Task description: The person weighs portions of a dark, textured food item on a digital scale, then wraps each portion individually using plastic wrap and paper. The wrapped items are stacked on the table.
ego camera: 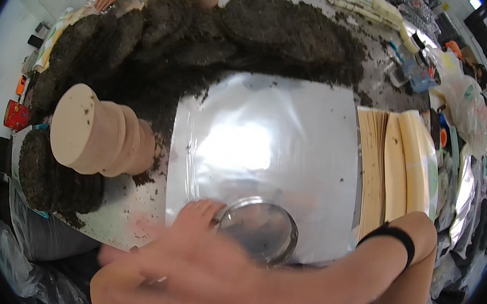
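Observation:
A round metal ring [291,244] rests on a clear plastic sheet [316,128] over a shiny flat surface. The fingers of my left hand [197,218] are at the ring's left edge and appear to hold it; the thumb is hidden. My right hand [197,266], strongly blurred, reaches across from the right in front of my left hand and hides part of it; its fingers cannot be made out. A black band [400,239] circles the right wrist. Left of the sheet stands a stack of round beige discs [108,139].
Dark, fibrous round cakes [282,28] line the table's far side; more [56,173] lie at the left. Folded yellowish sheets [394,162] flank the plastic at right. Bottles [418,74] and plastic bags [468,103] stand beyond. Another person's hand [106,0] is at the far left.

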Available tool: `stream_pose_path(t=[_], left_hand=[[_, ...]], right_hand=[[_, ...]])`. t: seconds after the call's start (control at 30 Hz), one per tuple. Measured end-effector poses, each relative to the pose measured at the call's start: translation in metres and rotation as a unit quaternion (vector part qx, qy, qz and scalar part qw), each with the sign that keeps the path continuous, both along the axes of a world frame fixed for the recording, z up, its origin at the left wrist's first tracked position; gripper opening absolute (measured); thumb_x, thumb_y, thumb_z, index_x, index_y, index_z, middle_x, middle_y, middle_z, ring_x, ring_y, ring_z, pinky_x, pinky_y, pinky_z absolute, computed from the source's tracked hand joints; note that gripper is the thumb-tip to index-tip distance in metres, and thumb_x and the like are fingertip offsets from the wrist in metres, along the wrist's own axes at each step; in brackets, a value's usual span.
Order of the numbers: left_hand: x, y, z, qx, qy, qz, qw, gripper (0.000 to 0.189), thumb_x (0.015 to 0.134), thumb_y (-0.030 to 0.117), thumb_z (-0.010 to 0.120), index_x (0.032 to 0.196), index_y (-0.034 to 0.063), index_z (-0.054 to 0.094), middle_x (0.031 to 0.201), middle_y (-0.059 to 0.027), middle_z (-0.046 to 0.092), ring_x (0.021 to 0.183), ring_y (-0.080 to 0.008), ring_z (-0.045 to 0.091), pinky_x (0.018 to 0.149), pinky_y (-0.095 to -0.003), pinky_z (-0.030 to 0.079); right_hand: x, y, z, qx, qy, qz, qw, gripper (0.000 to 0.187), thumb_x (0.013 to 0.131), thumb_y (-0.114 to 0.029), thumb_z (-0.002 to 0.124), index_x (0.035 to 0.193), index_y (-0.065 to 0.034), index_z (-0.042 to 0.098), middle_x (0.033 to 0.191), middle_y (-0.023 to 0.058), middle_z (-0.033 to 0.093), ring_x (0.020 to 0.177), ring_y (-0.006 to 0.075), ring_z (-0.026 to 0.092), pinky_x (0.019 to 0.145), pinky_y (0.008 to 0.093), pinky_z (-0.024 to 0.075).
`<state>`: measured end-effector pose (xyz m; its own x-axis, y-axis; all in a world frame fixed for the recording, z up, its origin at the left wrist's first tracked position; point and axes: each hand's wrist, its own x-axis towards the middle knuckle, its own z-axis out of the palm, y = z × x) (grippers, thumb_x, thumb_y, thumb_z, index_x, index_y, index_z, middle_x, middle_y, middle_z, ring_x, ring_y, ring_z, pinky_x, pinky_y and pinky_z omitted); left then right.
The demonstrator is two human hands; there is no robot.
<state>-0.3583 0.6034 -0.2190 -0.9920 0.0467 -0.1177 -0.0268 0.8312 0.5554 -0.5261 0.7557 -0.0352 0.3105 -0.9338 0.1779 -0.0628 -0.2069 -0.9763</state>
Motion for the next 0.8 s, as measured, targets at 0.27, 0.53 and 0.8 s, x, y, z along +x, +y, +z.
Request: stream_pose_path(t=[0.27, 0.53, 0.8], left_hand=[[-0.011, -0.014, -0.011, 0.144, -0.039, 0.003, 0.989, 0.02, 0.075, -0.004, 0.057, 0.092, 0.0067, 0.057, 0.106, -0.0091, 0.056, 0.084, -0.0305, 0.058, 0.069, -0.0398, 0.047], [0.018, -0.032, 0.027, 0.008, -0.026, -0.224, 0.974, 0.007, 0.074, 0.008, 0.069, 0.076, 0.0131, 0.064, 0.099, -0.0044, 0.05, 0.101, -0.0248, 0.049, 0.092, -0.0393, 0.036], [0.041, -0.04, 0.003, 0.098, -0.093, -0.157, 0.978, 0.014, 0.077, 0.023, 0.074, 0.082, 0.0129, 0.066, 0.092, -0.0004, 0.05, 0.1, -0.0214, 0.05, 0.094, -0.0373, 0.035]], right_hand=[[0.034, 0.052, -0.01, -0.054, 0.069, -0.152, 0.984, 0.082, 0.074, -0.056, 0.072, 0.137, -0.0096, 0.045, 0.144, 0.0182, 0.037, 0.138, 0.0332, 0.028, 0.111, 0.0571, 0.0148], [0.024, 0.215, -0.139, 0.181, 0.579, -0.251, 0.754, 0.041, 0.062, -0.02, 0.077, 0.101, -0.0151, 0.064, 0.103, 0.0027, 0.055, 0.105, 0.0281, 0.051, 0.11, 0.0532, 0.0291], [0.056, 0.253, -0.147, 0.233, 0.451, -0.474, 0.72, 0.031, 0.057, -0.014, 0.079, 0.085, -0.0109, 0.067, 0.091, 0.0036, 0.056, 0.088, 0.0279, 0.052, 0.075, 0.0397, 0.0443]])
